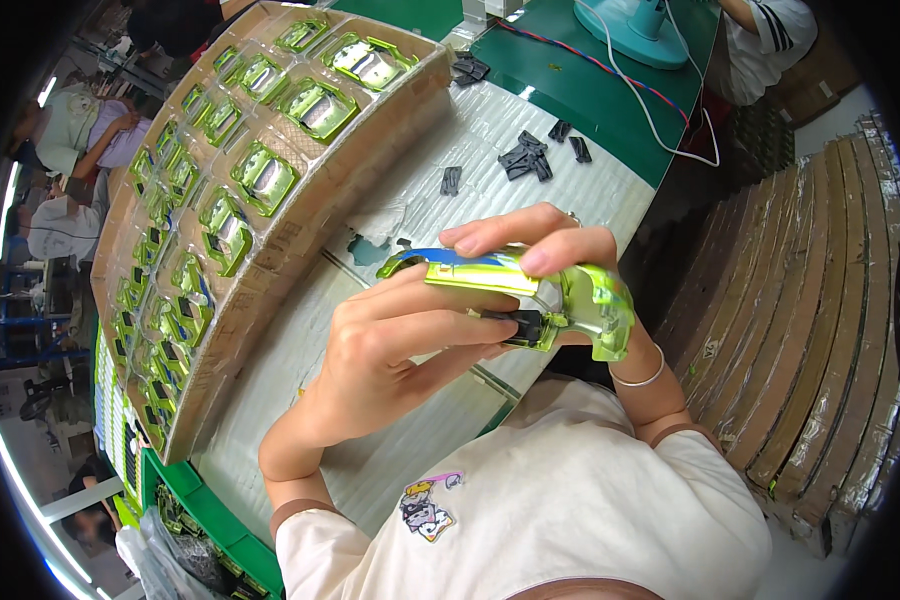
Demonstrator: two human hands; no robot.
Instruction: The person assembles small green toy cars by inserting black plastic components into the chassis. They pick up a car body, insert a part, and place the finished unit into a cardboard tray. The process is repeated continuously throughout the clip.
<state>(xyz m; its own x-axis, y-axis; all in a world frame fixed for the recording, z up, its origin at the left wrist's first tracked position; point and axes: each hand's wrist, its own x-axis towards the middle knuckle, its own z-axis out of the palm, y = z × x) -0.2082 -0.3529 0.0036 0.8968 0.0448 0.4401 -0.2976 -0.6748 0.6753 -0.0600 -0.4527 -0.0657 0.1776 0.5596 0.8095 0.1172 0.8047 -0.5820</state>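
- Glossy lime-green plastic shell with a blue strip along its upper edge [480,274]: held up tilted at the centre of the frame, above the table.
- Left hand [385,335]: fingers curled around the shell's lower side, fingertips by a small black plastic block [525,326]; whether they press on the block is unclear.
- Right hand [570,245]: grasping the shell from above and behind, two fingers bent over its top edge.
- Handling: the shell looks light, stiff and thin-walled, likely slippery and easily scratched; the thicker middle seems a safer hold than the slim curved ends.
- Small black plastic clips [526,158]: scattered on the white ribbed tabletop [610,187], upper centre.
- Brown cardboard box [355,165]: upper left, carrying similar green shells in clear plastic compartments.
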